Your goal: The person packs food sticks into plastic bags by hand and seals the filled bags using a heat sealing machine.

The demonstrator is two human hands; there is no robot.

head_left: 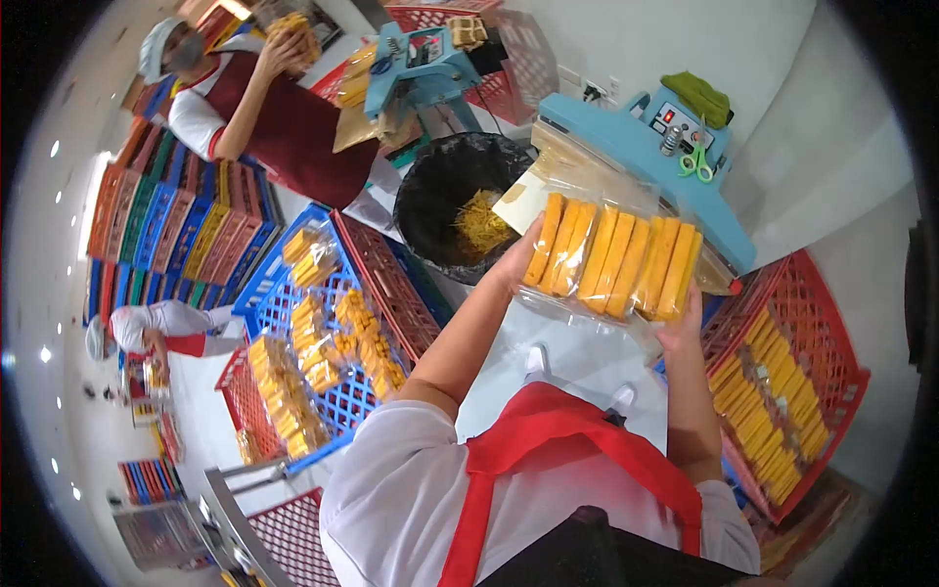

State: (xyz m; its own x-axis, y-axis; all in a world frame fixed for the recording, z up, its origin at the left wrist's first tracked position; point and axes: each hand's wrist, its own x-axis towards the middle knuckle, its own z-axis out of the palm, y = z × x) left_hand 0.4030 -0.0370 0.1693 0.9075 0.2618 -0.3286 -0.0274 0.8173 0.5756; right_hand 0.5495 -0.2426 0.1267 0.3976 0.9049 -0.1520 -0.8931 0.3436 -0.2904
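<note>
Between my two hands is a clear plastic pack of yellow snack sticks (614, 256), with the sticks lined up in three groups. My left hand (520, 258) is closed on its left end, and my right hand (682, 321) on its lower right corner; some fingers are hidden under the pack. Just beyond it stands a blue sealing machine (646, 176), whose long arm slants down to the right. Green-handled scissors (696, 162) and a green cloth (696, 98) lie on the machine.
A black-lined bin (421, 186) holds yellow scraps. Blue crate (286, 262) at left and red crate (839, 377) at right hold packed yellow snacks. A co-worker (284, 137) handles a pack near a second blue sealer (425, 68). Stacked crates (176, 220) stand behind; another person (171, 328) bends farther off.
</note>
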